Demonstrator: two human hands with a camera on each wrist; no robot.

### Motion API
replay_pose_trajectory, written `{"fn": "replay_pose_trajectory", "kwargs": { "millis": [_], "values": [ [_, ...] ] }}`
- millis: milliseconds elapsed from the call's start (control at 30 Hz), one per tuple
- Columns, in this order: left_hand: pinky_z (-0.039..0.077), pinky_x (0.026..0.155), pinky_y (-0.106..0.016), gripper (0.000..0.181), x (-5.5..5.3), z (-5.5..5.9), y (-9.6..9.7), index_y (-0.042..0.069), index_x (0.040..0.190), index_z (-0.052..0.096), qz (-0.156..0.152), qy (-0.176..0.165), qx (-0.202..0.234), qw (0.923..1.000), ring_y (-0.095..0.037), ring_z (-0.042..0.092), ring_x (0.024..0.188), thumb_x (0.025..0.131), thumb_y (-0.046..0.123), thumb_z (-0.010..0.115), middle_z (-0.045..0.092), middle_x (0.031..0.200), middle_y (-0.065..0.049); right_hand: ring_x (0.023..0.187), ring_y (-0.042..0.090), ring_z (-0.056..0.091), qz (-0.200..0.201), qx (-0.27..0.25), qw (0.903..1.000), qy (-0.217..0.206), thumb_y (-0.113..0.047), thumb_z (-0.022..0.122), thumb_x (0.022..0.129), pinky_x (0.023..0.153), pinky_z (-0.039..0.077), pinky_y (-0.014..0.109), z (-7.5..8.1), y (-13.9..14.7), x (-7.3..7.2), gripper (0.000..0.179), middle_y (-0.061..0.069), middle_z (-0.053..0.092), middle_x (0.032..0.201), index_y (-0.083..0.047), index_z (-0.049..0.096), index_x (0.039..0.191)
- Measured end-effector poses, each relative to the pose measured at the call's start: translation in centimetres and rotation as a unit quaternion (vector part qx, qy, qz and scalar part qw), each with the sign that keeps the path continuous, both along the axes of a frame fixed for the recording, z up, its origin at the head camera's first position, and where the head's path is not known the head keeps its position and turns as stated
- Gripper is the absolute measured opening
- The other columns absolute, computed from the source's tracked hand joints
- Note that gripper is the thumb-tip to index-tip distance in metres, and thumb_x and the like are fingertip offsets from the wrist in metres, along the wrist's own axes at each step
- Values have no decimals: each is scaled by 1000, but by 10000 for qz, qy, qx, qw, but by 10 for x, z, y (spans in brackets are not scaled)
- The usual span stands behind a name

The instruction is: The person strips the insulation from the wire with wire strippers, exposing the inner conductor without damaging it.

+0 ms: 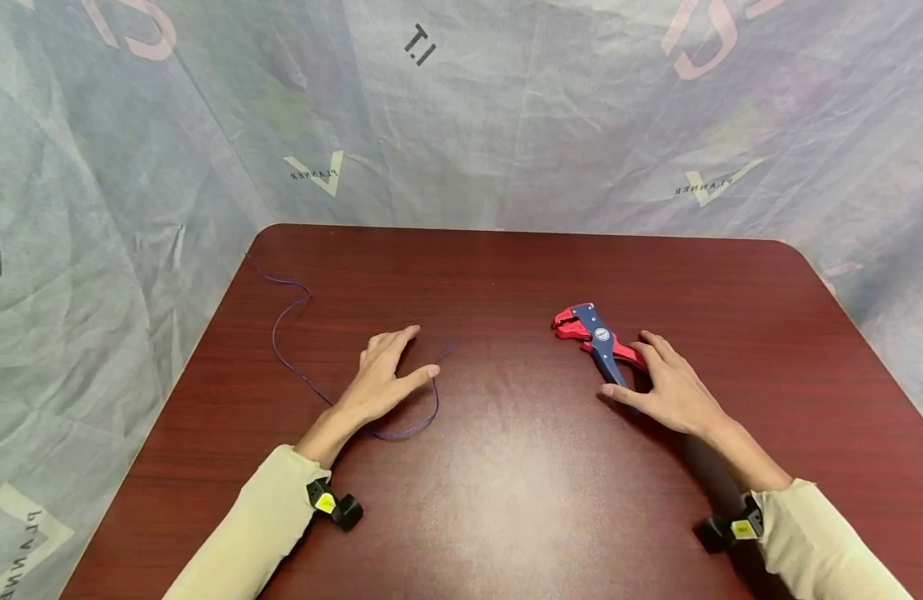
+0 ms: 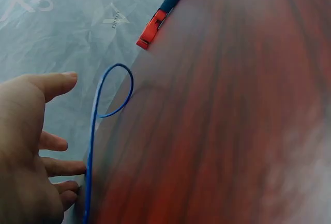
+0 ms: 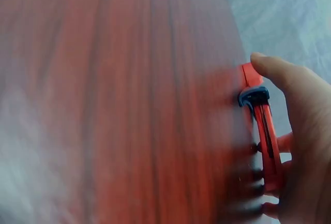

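Note:
A thin blue wire (image 1: 285, 315) lies in loose curves on the left half of the table, and its loop (image 2: 131, 81) rises close up in the left wrist view. Over the wire my left hand (image 1: 382, 383) spreads its fingers and thumb, gripping nothing. A wire stripper (image 1: 601, 335) with red and dark blue parts lies to the right of centre, jaws pointing away to the left. My right hand (image 1: 675, 392) is at the handle end, thumb and fingers spread on either side of the handles; in the right wrist view the thumb is beside the red part (image 3: 269, 146).
The dark red-brown wooden table (image 1: 499, 500) has rounded far corners. Grey printed sheeting (image 1: 461, 125) hangs behind it and along both sides. A small black camera is strapped at each wrist, over the pale sleeves (image 1: 244, 521).

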State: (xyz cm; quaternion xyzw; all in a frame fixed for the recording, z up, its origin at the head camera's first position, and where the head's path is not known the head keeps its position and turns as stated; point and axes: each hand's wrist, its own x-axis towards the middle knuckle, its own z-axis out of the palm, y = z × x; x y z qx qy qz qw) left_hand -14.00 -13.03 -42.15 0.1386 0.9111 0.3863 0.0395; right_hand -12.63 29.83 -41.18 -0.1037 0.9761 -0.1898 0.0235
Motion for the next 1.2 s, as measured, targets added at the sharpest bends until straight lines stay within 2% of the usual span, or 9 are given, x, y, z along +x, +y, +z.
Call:
{"fn": "replay_pose_trajectory", "kwargs": {
  "millis": [233, 467, 633, 833, 1200],
  "values": [
    [25, 114, -60, 75, 2, -6, 6, 6, 150, 43, 84, 278, 48, 9996, -38, 33, 141, 90, 42, 69, 46, 152, -18, 136, 52, 39, -41, 44, 9993, 364, -58, 75, 80, 108, 35, 66, -5, -3, 0, 88, 31, 37, 152, 4, 50, 137],
    [28, 109, -60, 66, 1, -12, 12, 4, 142, 52, 270, 472, 314, 9980, -39, 40, 131, 88, 36, 73, 53, 143, -18, 135, 50, 42, -64, 105, 9976, 682, -53, 77, 78, 107, 36, 65, -8, -5, 1, 82, 30, 41, 149, 4, 54, 132],
    [32, 103, -57, 61, 1, -13, 16, 3, 136, 59, 482, 625, 493, 9957, -38, 44, 123, 86, 33, 77, 57, 134, -18, 135, 50, 41, -104, 101, 9975, 697, -51, 76, 79, 108, 36, 66, -9, -6, 1, 79, 29, 41, 150, 3, 53, 133],
    [34, 94, -50, 57, 1, -17, 21, 6, 132, 65, 663, 804, 356, 9939, -36, 47, 114, 84, 34, 79, 59, 124, -16, 134, 50, 41, -134, 89, 9970, 757, -49, 76, 79, 108, 35, 67, -9, -8, 0, 77, 31, 42, 148, 3, 54, 131],
    [34, 89, -43, 42, 2, -19, 28, 10, 118, 75, 1081, 1007, 366, 9884, -31, 47, 103, 81, 29, 82, 62, 107, -12, 135, 50, 39, -174, 93, 9968, 777, -47, 75, 80, 108, 33, 68, -11, -11, -1, 74, 33, 42, 147, 3, 54, 130]
  ]
}}
